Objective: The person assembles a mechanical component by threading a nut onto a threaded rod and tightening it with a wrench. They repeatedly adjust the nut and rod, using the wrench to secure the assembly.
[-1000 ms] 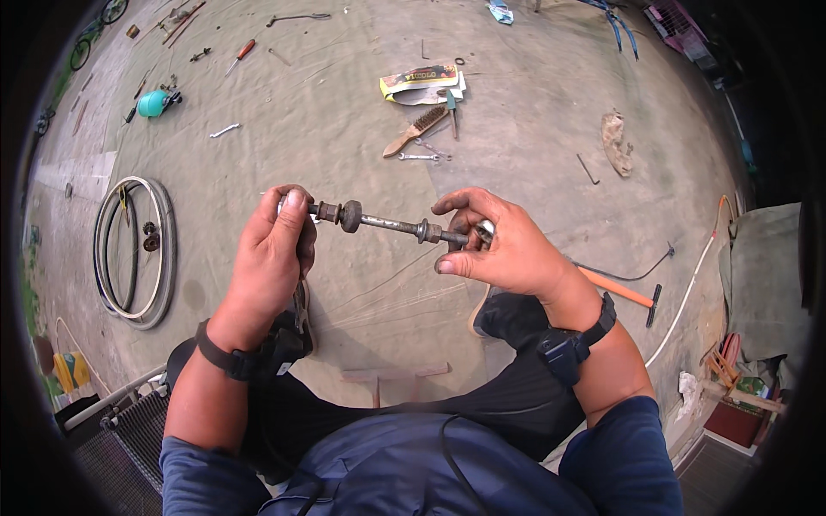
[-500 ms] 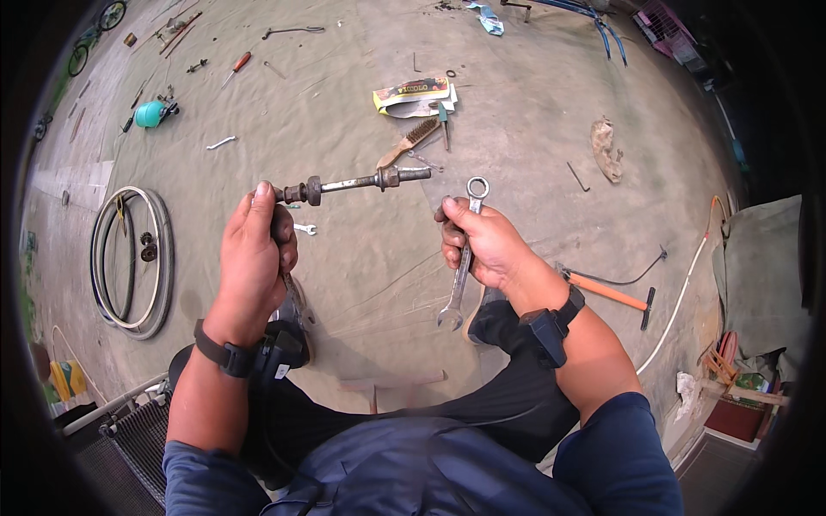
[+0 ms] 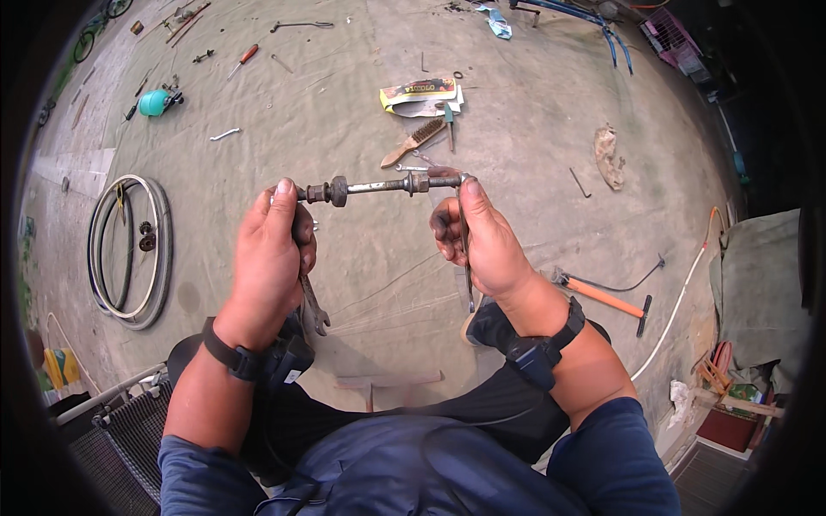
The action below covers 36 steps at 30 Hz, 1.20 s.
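Note:
A wheel axle (image 3: 372, 187) with nuts and cones threaded on it lies level between my two hands. Closed round the lower part of a wrench (image 3: 313, 303), my left hand (image 3: 268, 249) has its thumb at the axle's left end; the wrench's open jaw sticks out below the fist. How the wrench's upper end meets the axle is hidden by the fingers. My right hand (image 3: 492, 245) grips a second wrench (image 3: 465, 228), turned edge-on, its upper end against the axle's right tip under my thumb. Whether it fits around the tip I cannot tell.
Beyond the axle lie a wire brush (image 3: 413, 144), a yellow-and-black package (image 3: 420, 96) and a green-handled tool (image 3: 450, 127). Bicycle tyres (image 3: 129, 249) rest at left. An orange pump (image 3: 607, 297) is on the right, near a pale hose (image 3: 680, 314). An orange-handled screwdriver (image 3: 243, 60) lies farther off.
My right hand has risen and turned its wrench edge-on, bringing the ring end to the axle's right tip. The axle and my left hand have shifted slightly right.

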Each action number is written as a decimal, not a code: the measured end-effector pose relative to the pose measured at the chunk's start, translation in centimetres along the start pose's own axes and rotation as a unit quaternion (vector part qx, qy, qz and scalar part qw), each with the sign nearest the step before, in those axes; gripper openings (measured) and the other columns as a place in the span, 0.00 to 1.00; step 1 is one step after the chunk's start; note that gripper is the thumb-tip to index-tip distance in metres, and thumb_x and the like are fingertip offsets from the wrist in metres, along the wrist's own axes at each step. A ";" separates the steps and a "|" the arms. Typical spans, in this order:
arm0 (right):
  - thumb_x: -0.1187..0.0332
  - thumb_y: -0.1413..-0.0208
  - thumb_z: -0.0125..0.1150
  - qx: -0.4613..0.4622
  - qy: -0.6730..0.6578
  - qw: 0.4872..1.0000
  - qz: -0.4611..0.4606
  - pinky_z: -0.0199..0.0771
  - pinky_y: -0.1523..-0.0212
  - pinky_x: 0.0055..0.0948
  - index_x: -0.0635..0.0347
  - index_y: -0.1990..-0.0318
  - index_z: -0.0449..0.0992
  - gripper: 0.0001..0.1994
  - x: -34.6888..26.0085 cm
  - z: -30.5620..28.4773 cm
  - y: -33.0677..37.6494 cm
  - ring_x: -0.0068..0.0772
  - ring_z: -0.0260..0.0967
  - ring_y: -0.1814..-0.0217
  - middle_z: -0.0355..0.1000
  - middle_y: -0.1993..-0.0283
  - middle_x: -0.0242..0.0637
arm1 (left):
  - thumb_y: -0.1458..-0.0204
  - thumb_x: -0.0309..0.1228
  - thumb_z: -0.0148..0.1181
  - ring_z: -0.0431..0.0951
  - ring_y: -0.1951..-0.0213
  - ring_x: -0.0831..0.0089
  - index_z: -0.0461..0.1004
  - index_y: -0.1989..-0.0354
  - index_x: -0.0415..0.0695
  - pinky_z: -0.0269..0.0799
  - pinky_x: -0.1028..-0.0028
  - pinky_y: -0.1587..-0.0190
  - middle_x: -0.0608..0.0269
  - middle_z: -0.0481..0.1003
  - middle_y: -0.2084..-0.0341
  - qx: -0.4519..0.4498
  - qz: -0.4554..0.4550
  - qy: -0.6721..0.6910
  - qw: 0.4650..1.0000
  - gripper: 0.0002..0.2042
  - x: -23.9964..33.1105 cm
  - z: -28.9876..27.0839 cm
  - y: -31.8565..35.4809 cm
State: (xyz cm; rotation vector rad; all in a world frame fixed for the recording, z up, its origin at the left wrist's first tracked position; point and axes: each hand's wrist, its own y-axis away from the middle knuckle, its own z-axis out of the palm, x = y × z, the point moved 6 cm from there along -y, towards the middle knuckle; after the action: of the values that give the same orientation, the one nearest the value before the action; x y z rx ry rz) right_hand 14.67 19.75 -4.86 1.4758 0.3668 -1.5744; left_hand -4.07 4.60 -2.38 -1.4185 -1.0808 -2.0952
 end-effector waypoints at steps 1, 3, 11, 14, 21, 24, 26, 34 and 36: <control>0.39 0.27 0.32 0.004 0.008 1.000 -0.018 0.55 0.76 0.16 0.52 0.31 0.60 0.31 -0.4 0.3 0.2 0.15 0.62 0.74 0.69 0.67 0.28 | 0.30 0.45 0.50 0.59 0.85 0.81 0.67 0.62 0.48 0.54 0.79 0.83 0.70 0.64 0.80 -0.001 -0.001 -0.001 1.000 0.14 -0.1 0.0 0.0; 0.40 0.27 0.33 0.006 0.014 0.999 -0.042 0.55 0.75 0.16 0.50 0.29 0.59 0.31 -0.9 0.6 0.3 0.15 0.62 0.73 0.69 0.67 0.27 | 0.30 0.45 0.50 0.59 0.85 0.81 0.67 0.62 0.48 0.54 0.79 0.83 0.70 0.64 0.80 -0.004 -0.003 -0.005 1.000 0.14 -0.4 0.1 0.0; 0.45 0.25 0.38 -0.012 -0.058 0.997 -0.049 0.56 0.73 0.16 0.46 0.28 0.58 0.26 -0.1 1.8 0.6 0.15 0.63 0.71 0.70 0.64 0.27 | 0.30 0.46 0.51 0.60 0.85 0.80 0.65 0.64 0.49 0.56 0.78 0.83 0.69 0.65 0.79 -0.014 -0.021 0.013 1.000 0.15 -1.3 1.2 0.4; 0.45 0.25 0.38 -0.023 -0.067 0.996 -0.050 0.57 0.72 0.16 0.46 0.28 0.58 0.26 -0.3 1.8 0.4 0.15 0.63 0.71 0.70 0.64 0.27 | 0.30 0.46 0.51 0.61 0.84 0.79 0.65 0.64 0.49 0.56 0.77 0.82 0.69 0.65 0.79 -0.006 -0.042 0.024 0.999 0.14 -1.7 1.4 0.8; 0.49 0.26 0.44 -0.033 0.012 0.992 -0.125 0.64 0.68 0.18 0.56 0.34 0.68 0.25 -1.3 1.2 0.0 0.16 0.60 0.68 0.64 0.67 0.25 | 0.31 0.46 0.52 0.61 0.83 0.78 0.65 0.62 0.50 0.54 0.76 0.81 0.69 0.65 0.79 -0.024 -0.121 0.050 0.991 0.14 -2.3 1.9 1.5; 0.48 0.25 0.41 -0.036 -0.019 0.993 -0.108 0.62 0.69 0.19 0.60 0.35 0.69 0.27 -1.1 0.9 -0.2 0.17 0.59 0.69 0.63 0.69 0.25 | 0.31 0.47 0.51 0.61 0.83 0.79 0.65 0.61 0.50 0.55 0.77 0.81 0.69 0.65 0.78 -0.030 -0.114 0.045 0.992 0.14 -2.3 1.9 1.3; 0.46 0.25 0.38 -0.032 -0.032 0.994 -0.101 0.59 0.69 0.21 0.63 0.36 0.69 0.29 -1.0 1.0 -0.3 0.19 0.57 0.71 0.63 0.70 0.25 | 0.31 0.47 0.51 0.61 0.83 0.79 0.65 0.61 0.49 0.55 0.77 0.82 0.69 0.65 0.78 -0.021 -0.089 0.035 0.995 0.14 -2.1 2.0 1.4; 0.47 0.25 0.36 0.016 -0.085 0.992 -0.088 0.57 0.74 0.22 0.64 0.44 0.73 0.28 -0.8 1.1 -0.2 0.20 0.55 0.75 0.61 0.75 0.27 | 0.30 0.46 0.50 0.61 0.84 0.80 0.66 0.57 0.44 0.57 0.79 0.83 0.69 0.64 0.80 -0.028 -0.011 0.006 1.000 0.16 -1.4 2.4 1.7; 0.47 0.25 0.36 0.030 -0.100 0.991 -0.084 0.55 0.77 0.23 0.63 0.49 0.74 0.27 -0.7 0.9 -0.4 0.19 0.53 0.78 0.59 0.76 0.27 | 0.30 0.45 0.50 0.62 0.84 0.81 0.66 0.56 0.42 0.57 0.79 0.83 0.69 0.64 0.80 -0.030 0.004 -0.005 1.000 0.16 -1.1 2.8 2.0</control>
State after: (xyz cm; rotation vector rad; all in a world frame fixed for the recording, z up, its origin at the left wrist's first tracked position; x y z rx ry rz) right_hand 13.68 19.60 -4.12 1.3441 0.3361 -1.8641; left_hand -0.61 5.41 -2.09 -1.4611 -1.0216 -2.1341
